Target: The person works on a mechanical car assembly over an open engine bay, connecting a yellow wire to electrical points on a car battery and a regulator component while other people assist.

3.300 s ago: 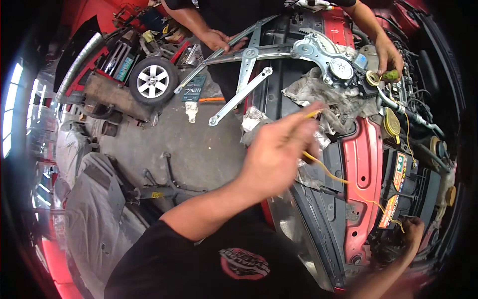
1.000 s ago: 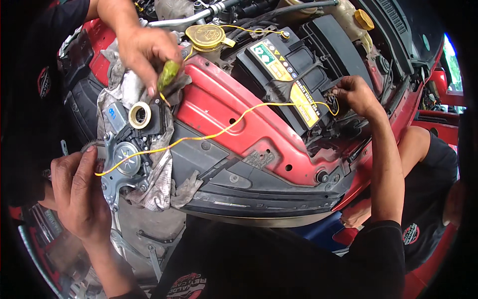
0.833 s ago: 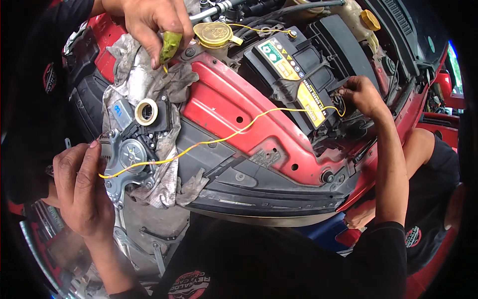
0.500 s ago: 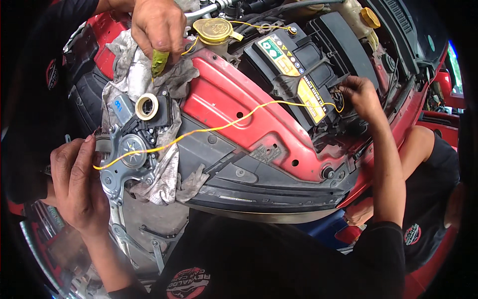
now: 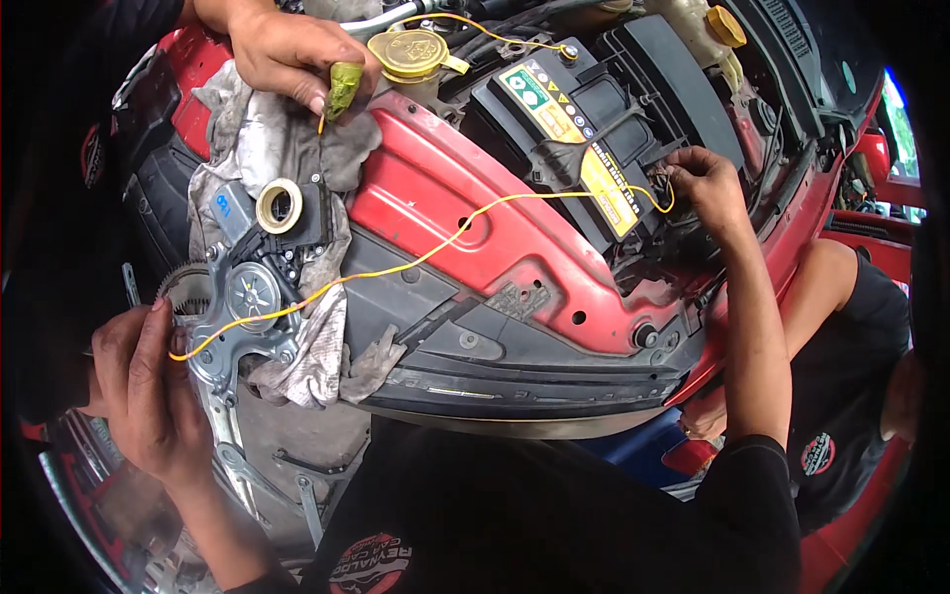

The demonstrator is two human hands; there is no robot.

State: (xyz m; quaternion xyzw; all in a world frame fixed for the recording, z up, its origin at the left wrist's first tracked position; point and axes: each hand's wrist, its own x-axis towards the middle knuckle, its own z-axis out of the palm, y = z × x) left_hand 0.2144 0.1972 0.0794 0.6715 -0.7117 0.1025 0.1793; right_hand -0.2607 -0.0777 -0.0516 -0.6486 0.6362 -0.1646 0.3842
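Note:
A thin yellow wire (image 5: 407, 265) runs across the red front panel of a car. Its left end goes into the fingers of my left hand (image 5: 153, 396), closed beside a grey window regulator motor (image 5: 254, 295) with a toothed gear and a round hub. At the other end, the wire loops up to my right hand (image 5: 705, 188), whose fingers pinch it near the right end of a black car battery (image 5: 569, 139); the exact contact is hidden. Another person's hand (image 5: 297, 61) grips a yellow-green wrapped piece (image 5: 343, 89) above the motor, with a bit of wire below it.
Dirty rags (image 5: 322, 346) lie under the motor on the bumper edge. A yellow reservoir cap (image 5: 408, 53) sits left of the battery, and a second yellow wire reaches the far battery post (image 5: 569, 51). Another person's arm (image 5: 819, 287) is at the right.
The other person's hand has turned, tilting the yellow-green piece. My left hand sits slightly lower and farther left with its wire end. My right hand keeps its place by the battery.

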